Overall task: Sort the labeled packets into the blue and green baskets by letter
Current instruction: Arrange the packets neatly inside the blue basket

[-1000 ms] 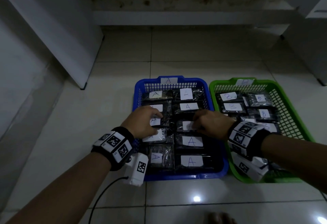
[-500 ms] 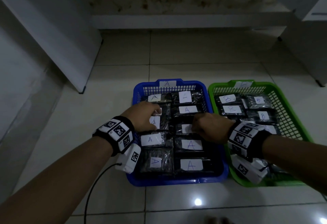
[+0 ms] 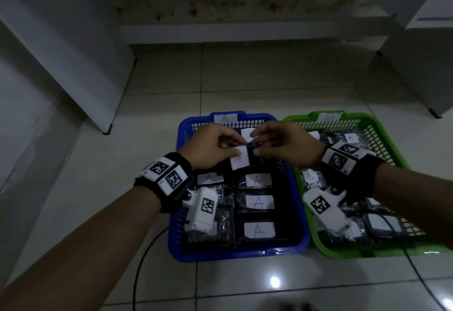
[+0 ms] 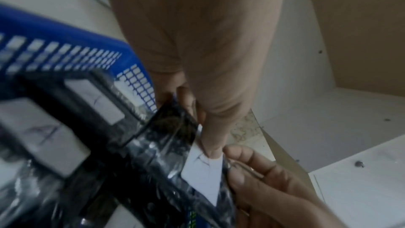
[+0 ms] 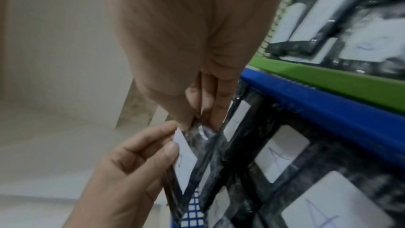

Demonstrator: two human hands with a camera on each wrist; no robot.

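A dark packet with a white label (image 3: 240,160) hangs above the back half of the blue basket (image 3: 235,253). My left hand (image 3: 229,147) pinches its left end, thumb on the label (image 4: 203,176). My right hand (image 3: 257,148) pinches the right end between thumb and fingers (image 5: 208,110). The letter on this label (image 5: 186,159) is partly covered and unclear. To the right, touching the blue basket, stands the green basket (image 3: 355,254).
Several packets marked A (image 3: 259,202) lie in rows in the blue basket; packets marked B (image 3: 310,177) fill the green one. White cabinets (image 3: 73,65) flank the tiled floor, with a step (image 3: 245,31) behind. A black cable (image 3: 147,249) trails from my left wrist.
Both hands were down among the packets in the blue basket. They have risen together toward the basket's far end, lifting one packet between them.
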